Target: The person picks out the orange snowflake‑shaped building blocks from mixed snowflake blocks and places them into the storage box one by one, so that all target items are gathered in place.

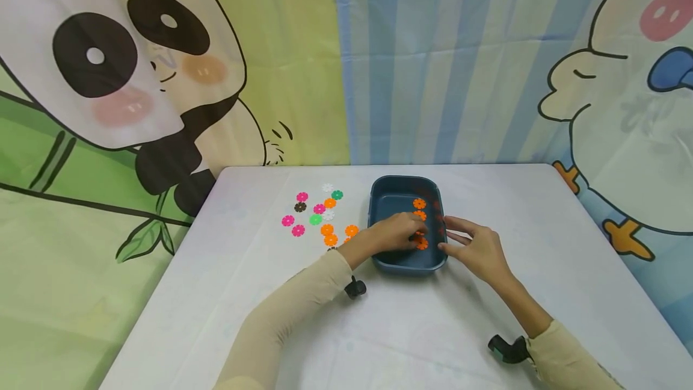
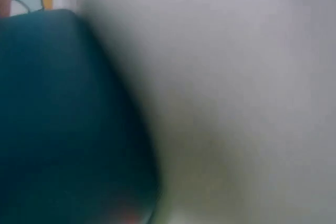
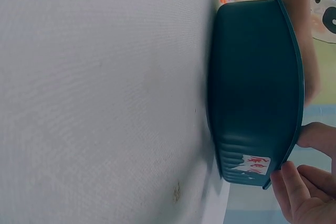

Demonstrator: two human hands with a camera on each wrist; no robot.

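A dark blue-green plastic tub (image 1: 397, 186) stands on the table. Along its right side, inside, runs a row of orange flower-shaped discs (image 1: 419, 203). My left hand (image 1: 399, 232) reaches over the left rim into the tub, its fingertips down among the lower orange discs. Whether they pinch one is hidden. Only the blurred tub wall (image 2: 68, 103) fills the left wrist view. Outside the tub, my right hand (image 1: 480, 251) touches its right side with thumb and extended fingers. In the right wrist view, the fingers (image 3: 294, 184) rest against the rim near a white label (image 3: 253, 164).
Left of the tub, pink discs (image 1: 288, 220), orange discs (image 1: 327, 229), green, white and dark ones lie loose on the white table (image 1: 243, 257). A cartoon-printed curtain (image 1: 292, 59) hangs behind. Black wrist camera mounts (image 1: 509, 349) show at both sleeves.
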